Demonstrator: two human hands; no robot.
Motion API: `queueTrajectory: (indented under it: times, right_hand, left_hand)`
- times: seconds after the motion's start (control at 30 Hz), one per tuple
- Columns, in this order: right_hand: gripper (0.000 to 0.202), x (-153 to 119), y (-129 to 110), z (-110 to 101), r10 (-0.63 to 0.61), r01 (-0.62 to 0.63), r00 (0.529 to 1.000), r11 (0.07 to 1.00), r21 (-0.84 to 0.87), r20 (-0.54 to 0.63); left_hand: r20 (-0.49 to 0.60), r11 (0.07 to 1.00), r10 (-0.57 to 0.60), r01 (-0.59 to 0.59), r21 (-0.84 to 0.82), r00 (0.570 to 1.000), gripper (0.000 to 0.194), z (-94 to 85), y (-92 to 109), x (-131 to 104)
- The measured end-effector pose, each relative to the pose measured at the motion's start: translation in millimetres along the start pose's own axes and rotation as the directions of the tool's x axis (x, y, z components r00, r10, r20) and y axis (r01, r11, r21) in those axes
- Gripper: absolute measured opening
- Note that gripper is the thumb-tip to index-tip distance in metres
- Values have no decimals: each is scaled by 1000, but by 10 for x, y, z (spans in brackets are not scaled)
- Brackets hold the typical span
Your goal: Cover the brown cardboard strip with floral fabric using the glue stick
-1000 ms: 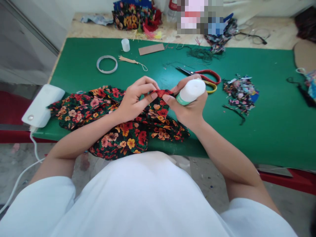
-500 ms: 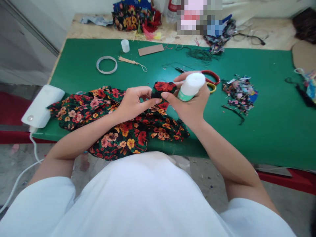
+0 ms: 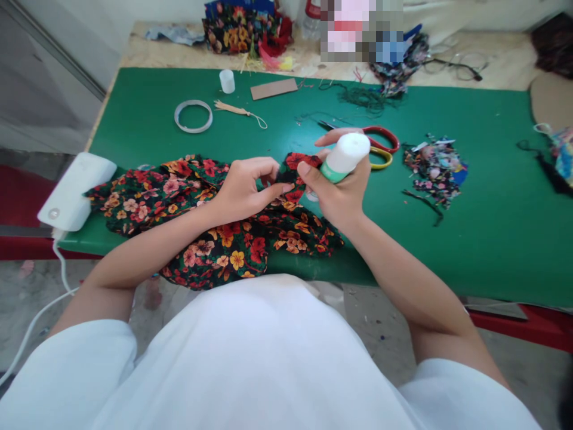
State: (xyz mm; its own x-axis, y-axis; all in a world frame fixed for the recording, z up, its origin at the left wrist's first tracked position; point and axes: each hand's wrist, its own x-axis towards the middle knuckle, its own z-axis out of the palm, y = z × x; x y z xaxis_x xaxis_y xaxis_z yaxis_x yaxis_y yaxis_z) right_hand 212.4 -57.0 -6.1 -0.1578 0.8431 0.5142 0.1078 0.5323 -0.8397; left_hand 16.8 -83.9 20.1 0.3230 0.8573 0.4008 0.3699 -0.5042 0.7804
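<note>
A dark floral fabric [image 3: 224, 239] with red, orange and pink flowers lies bunched along the table's front edge. My left hand [image 3: 250, 188] pinches a raised part of it between thumb and fingers. Opposite, my right hand [image 3: 342, 191] presses its thumb on the same raised red-flowered piece [image 3: 295, 161]. A glue stick [image 3: 344, 156], white with a green band, is also gripped in my right hand, its white end tilted up. Just behind that hand lie scissors [image 3: 382, 158] with one red and one yellow handle, their blades partly hidden.
On the green mat [image 3: 492, 227] are a tape roll [image 3: 193, 116], a white cap [image 3: 227, 82], a cardboard strip [image 3: 274, 89], a cream tassel [image 3: 237, 110] and fabric scraps [image 3: 434, 167]. A white power strip [image 3: 77, 191] sits at the left edge. Eyeglasses [image 3: 465, 67] lie at the back.
My right thumb has shifted slightly over the raised fabric, and that piece has folded and tilted. The glue stick has moved a little left and down with my right hand.
</note>
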Motion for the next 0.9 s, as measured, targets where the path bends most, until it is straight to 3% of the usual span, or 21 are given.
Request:
queueTrajectory:
  times: [0.1, 0.3, 0.47, 0.6, 0.67, 0.77, 0.9]
  right_hand:
    - [43, -2, 12, -3, -46, 47, 996, 999, 2, -80]
    - [36, 3, -36, 4, -181, 174, 979, 981, -83, -89]
    - [31, 26, -24, -3, -263, 228, 957, 943, -241, -124]
    - [32, 0, 24, -62, -302, 256, 945, 922, -292, -123]
    - [31, -26, 33, -86, -332, 280, 934, 910, -307, -132]
    - [31, -37, -4, -89, -498, 424, 859, 822, -379, -120]
    - [27, -3, -67, -68, -743, 702, 667, 601, -382, 58]
  left_hand:
    - [8, 1000, 12, -12, 13, 1000, 60, 17, 4, -7]
    - [27, 999, 26, -27, 35, 999, 57, 2, 10, -7]
    - [44, 992, -93, 89, 89, 995, 47, 2, -76, -28]
    - [-17, 972, -177, 178, 152, 984, 50, -16, -92, -19]
    - [44, 964, -256, 252, 85, 966, 57, -34, -31, -2]
    - [252, 913, -329, 374, -159, 910, 73, -42, 100, 18]
    - [462, 701, -387, 580, -415, 798, 83, -20, 187, 23]
